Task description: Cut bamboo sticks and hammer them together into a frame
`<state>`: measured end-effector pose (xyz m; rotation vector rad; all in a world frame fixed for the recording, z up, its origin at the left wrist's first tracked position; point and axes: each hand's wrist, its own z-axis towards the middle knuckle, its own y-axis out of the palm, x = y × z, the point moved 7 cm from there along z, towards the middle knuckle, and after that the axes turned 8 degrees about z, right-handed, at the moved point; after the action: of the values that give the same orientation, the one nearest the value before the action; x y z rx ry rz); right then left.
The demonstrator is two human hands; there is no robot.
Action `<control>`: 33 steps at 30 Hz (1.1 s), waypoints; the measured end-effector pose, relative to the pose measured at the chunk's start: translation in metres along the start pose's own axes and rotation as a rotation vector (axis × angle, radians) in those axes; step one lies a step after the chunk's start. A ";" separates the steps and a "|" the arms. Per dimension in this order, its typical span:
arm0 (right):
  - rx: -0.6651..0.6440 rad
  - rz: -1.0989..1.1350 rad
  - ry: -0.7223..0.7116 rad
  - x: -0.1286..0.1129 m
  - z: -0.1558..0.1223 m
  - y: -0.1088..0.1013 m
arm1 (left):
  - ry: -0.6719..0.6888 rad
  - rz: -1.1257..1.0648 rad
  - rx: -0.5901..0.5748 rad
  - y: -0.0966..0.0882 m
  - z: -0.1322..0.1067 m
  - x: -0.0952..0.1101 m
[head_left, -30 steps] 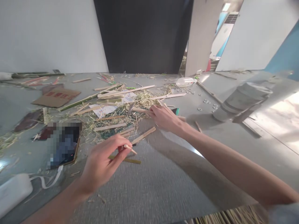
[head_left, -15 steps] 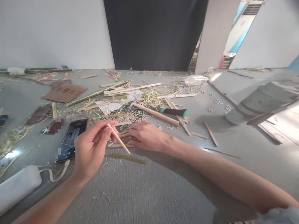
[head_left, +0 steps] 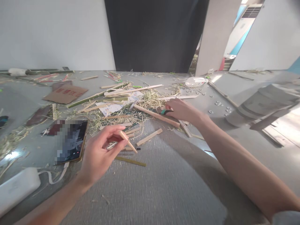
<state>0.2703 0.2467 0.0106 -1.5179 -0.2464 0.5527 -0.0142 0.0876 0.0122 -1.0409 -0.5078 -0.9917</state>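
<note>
My left hand (head_left: 104, 148) pinches a short, thin bamboo stick (head_left: 128, 142) between thumb and fingers, above the worktop. My right hand (head_left: 181, 109) is closed over a tool with a black and green handle (head_left: 166, 112). Most of that handle is hidden by the hand, and I cannot make out the tool's working end. Just left of the right hand lies a hammer (head_left: 157, 115) with a wooden handle. Between the hands rest a flat wooden strip (head_left: 149, 137), several smaller strips, and a dark pen-like rod (head_left: 131, 149). Nearer me lies a green bamboo strip (head_left: 131, 161).
A phone (head_left: 72, 142) with a cable to a white power bank (head_left: 21, 190) lies at left. Shavings (head_left: 152, 97) and bamboo pieces cover the middle. A cardboard piece (head_left: 65, 93) is behind left. White rings (head_left: 218, 103) and a large bamboo section (head_left: 262, 103) are at right.
My right hand has moved from the small strips, right and away from me, onto the green-and-black handle. My left hand, still pinching the stick, has shifted slightly right and lower.
</note>
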 end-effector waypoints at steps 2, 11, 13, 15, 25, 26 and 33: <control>-0.066 0.011 0.013 0.012 -0.002 0.005 | 0.019 0.021 -0.002 0.000 0.000 0.002; -0.066 0.012 0.098 0.024 -0.014 -0.009 | 0.162 0.128 -0.082 0.011 0.007 0.030; -0.003 0.013 0.110 0.023 -0.022 -0.019 | 0.224 0.174 -0.100 0.015 0.008 0.038; 0.098 0.034 0.115 0.018 -0.032 -0.029 | 0.263 0.219 -0.123 0.020 0.010 0.043; 0.308 0.237 -0.148 -0.030 -0.090 -0.037 | 0.292 0.267 -0.150 0.034 0.013 0.051; 0.286 0.238 -0.202 -0.037 -0.094 -0.033 | 0.308 0.269 -0.153 0.033 0.015 0.054; 0.229 0.065 -0.629 -0.099 -0.107 0.000 | 0.331 0.422 -0.336 0.035 0.030 0.074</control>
<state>0.2379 0.1051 0.0220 -1.0999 -0.5962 1.0682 0.0550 0.0872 0.0651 -1.1889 0.1563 -0.8590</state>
